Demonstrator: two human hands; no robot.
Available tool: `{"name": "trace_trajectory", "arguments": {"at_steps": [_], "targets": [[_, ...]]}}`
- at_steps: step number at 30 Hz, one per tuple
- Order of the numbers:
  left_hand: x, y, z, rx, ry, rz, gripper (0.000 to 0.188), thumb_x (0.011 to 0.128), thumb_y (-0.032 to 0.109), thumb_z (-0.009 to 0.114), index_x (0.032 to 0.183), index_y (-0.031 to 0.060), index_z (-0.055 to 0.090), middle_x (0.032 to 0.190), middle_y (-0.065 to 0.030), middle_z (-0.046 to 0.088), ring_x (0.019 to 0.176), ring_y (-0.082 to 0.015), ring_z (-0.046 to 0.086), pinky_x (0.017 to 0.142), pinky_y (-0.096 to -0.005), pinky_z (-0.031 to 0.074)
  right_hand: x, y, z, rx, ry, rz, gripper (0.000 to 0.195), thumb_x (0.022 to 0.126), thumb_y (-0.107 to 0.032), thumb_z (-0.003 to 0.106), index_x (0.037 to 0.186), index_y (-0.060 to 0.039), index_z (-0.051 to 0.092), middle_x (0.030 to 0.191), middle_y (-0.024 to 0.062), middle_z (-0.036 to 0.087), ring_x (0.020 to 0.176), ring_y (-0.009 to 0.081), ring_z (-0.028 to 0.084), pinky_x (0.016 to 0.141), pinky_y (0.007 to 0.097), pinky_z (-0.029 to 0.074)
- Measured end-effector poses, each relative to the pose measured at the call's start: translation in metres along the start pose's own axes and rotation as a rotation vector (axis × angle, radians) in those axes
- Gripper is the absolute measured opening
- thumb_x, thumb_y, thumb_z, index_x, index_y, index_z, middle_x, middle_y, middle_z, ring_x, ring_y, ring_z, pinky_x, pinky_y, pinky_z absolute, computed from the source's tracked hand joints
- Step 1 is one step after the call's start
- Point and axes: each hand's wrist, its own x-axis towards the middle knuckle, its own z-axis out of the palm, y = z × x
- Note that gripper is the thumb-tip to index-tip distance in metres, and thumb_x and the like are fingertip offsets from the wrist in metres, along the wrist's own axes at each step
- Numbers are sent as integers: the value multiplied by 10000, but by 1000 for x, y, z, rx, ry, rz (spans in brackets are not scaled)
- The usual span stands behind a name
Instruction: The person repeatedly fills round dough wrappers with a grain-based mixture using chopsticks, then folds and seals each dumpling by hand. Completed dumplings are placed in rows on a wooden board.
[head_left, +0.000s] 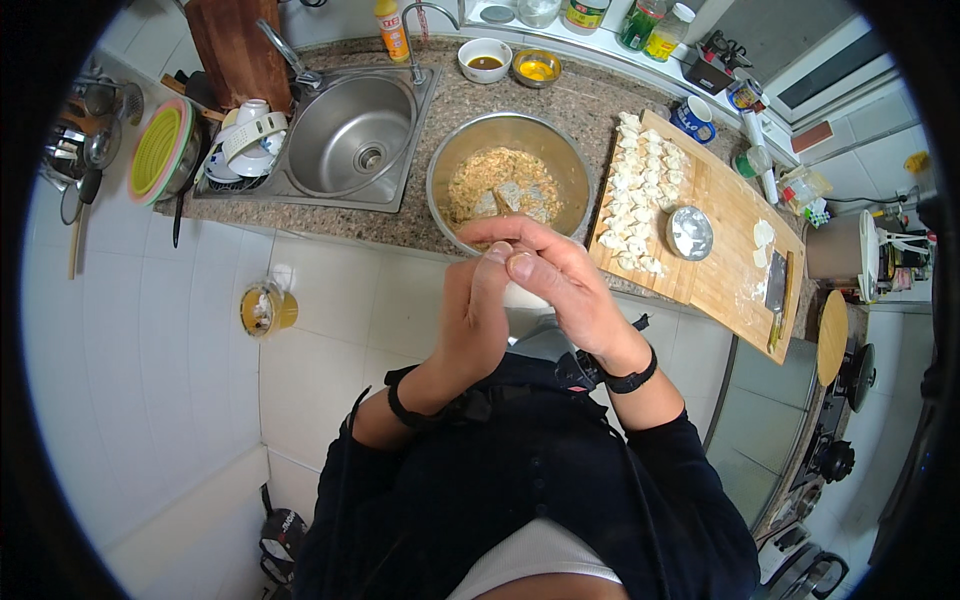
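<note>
My left hand (480, 307) and my right hand (559, 281) meet in front of my chest, thumbs side by side and fingers curled together. Whatever may lie between the fingers is hidden. Just beyond them stands a large steel bowl (574, 161) of minced filling (499, 176), a utensil partly visible in it. To the right, rows of folded dumplings (634, 191) lie on a wooden board (720, 281), beside a small metal bowl (690, 233) dusted white. Farther right on the board are a few flat dough wrappers (763, 234) and a knife (778, 281).
A steel sink (352, 139) with a dish rack of bowls (251, 146) is at the left. Behind the large bowl stand a white bowl of dark liquid (484, 60) and a small bowl of yellow liquid (536, 68). A blue mug (691, 118) stands behind the board.
</note>
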Motion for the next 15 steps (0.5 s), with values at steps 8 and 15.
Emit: {"name": "trace_trajectory", "arguments": {"at_steps": [8, 15], "targets": [[1, 5, 0, -168, -26, -119, 415, 1082, 234, 375, 920, -57, 623, 728, -152, 629, 683, -155, 553, 608, -341, 410, 4, 8, -1, 17, -10, -67, 487, 997, -291, 490, 1321, 53, 606, 1412, 162, 567, 1322, 259, 510, 1148, 380, 333], [-4, 6, 2, 51, 5, 35, 423, 1076, 218, 361, 964, -69, 651, 779, -145, 666, 726, -161, 581, 639, -344, 436, 0, 7, -1, 40, -14, -51, 492, 980, -295, 494, 1312, 48, 615, 1445, 175, 541, 1347, 275, 491, 1159, 391, 317]]}}
